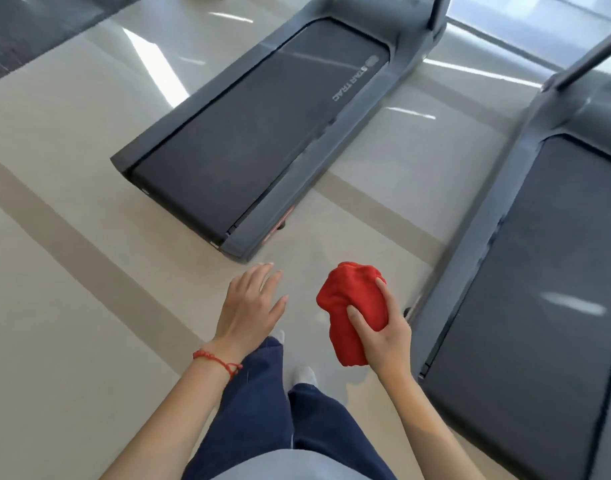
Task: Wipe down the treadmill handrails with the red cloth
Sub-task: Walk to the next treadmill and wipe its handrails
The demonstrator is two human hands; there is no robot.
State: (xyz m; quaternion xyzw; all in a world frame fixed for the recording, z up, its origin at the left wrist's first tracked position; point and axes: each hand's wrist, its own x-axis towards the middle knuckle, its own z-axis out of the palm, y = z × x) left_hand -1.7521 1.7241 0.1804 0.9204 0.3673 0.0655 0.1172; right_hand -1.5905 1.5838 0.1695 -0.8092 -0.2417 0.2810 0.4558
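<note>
The fingers of the right hand are clenched around a bunched-up red cloth, the thumb and one fingertip pressing into its folds, so the cloth is held in the air above the floor, in front of the person's waist and touching neither treadmill. The left hand hangs beside it, a little apart, palm down with its fingers loosely spread and grasping nothing; a thin red string bracelet circles that wrist. Below the hands are the person's dark blue trouser legs and the toes of light-coloured shoes on the pale glossy tiled floor, which is crossed by darker beige bands. Ahead and slightly left lies a dark grey treadmill with a black running belt, set at an angle, its rear end nearest the hands and white lettering printed on the belt near its far end. A second dark grey treadmill runs along the right edge, just beside the right hand. Dark uprights rise from the far ends of both machines; the handrails themselves are out of view.
</note>
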